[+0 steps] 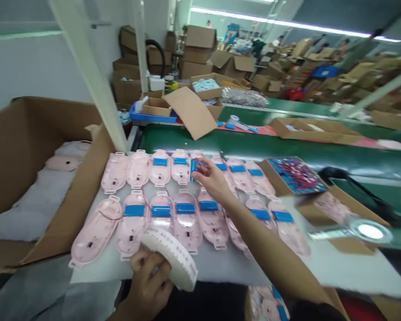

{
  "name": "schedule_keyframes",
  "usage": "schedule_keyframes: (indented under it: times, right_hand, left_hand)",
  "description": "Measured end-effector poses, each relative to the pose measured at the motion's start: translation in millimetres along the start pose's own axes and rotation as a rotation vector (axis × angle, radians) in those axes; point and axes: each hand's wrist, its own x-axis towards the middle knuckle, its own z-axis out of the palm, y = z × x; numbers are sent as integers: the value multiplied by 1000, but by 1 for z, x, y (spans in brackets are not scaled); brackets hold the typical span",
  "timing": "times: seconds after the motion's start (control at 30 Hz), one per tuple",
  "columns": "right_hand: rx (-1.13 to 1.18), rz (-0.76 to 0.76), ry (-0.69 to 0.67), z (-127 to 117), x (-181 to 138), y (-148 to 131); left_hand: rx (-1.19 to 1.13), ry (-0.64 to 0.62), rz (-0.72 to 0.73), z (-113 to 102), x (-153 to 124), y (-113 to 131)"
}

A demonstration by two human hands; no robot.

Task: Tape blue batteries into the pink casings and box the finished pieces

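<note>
My left hand [150, 278] grips a wide roll of white tape [172, 256] printed in red, near the front edge of the work surface. Stretched forward over the far row, my right hand [211, 177] pinches a blue battery pack [194, 169] between thumb and fingers. Two rows of pink plastic shells lie beneath, open side up. Most, like this near shell [188, 232], carry a blue pack across the upper part. The far-left shell [114, 171] and the slanted near-left shell [95, 232] show no blue pack. My right forearm hides parts of several shells.
A large cardboard box [93, 178] with white wrapped items stands at left. To the right are a box of blue packs with red wires [296, 174] and a round ring-shaped lamp or magnifier [370, 231]. A green conveyor [163, 137] runs behind, and a white post [90, 71] rises at left.
</note>
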Motion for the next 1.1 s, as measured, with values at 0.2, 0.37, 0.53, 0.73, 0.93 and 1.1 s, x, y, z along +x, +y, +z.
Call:
schedule_keyframes:
  times: [0.2, 0.37, 0.53, 0.73, 0.93, 1.1]
  right_hand:
    - [-808, -266, -514, 130, 90, -7]
    - [-1317, -330, -790, 180, 125, -9]
    - [-1515, -340, -853, 191, 127, -8]
    - [-1576, -314, -841, 204, 129, -2]
    - [-1530, -233, -792, 206, 129, 16]
    - [-1427, -232, -784, 202, 128, 7]
  left_hand:
    - [-34, 35, -79, -16, -12, -21]
    - [-29, 87, -127, -29, -13, -37]
    - [-90, 56, -104, -27, -14, -47]
    - [-122, 30, -78, -17, -17, -54]
    - [-183, 14, -82, -18, -13, -54]
    - [-130, 10, -105, -24, 5, -39]
